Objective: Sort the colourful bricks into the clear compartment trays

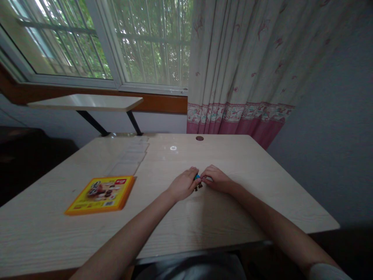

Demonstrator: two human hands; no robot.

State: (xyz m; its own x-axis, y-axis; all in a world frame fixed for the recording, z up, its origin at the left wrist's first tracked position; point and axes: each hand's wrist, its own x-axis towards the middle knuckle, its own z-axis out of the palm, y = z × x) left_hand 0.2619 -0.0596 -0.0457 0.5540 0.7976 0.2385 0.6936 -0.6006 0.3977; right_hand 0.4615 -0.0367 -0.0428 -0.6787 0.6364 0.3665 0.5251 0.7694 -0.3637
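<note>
Blue piece (197,177): here it is, right at the meeting point of the two hands, just above the middle of the bench (175,229), and mostly hidden by fingers.
Left hand (182,184): palm side down, reaching in low, its grip drawn in around the blue piece, thumb on the near side, fingers on the far side; it looks like a light pinch.
Right hand (217,179): fingers curled, thumb and fingertips very near each other, right up against the left thumb; whether this grip pinches anything, I can't tell from here.
Dark bits (200,185): small and brown, just below the fingertips; held or lying loose, too small to say.
Handling: fine fingertip work, I'd judge; best to let the left steady the blue piece while the right works gently, both wrists low, with the dark bits kept in sight.
Yellow box (100,194): lying flat, well off to the left.
Clear sheets (128,157): just beyond the box, towards the shelf (87,102).
</note>
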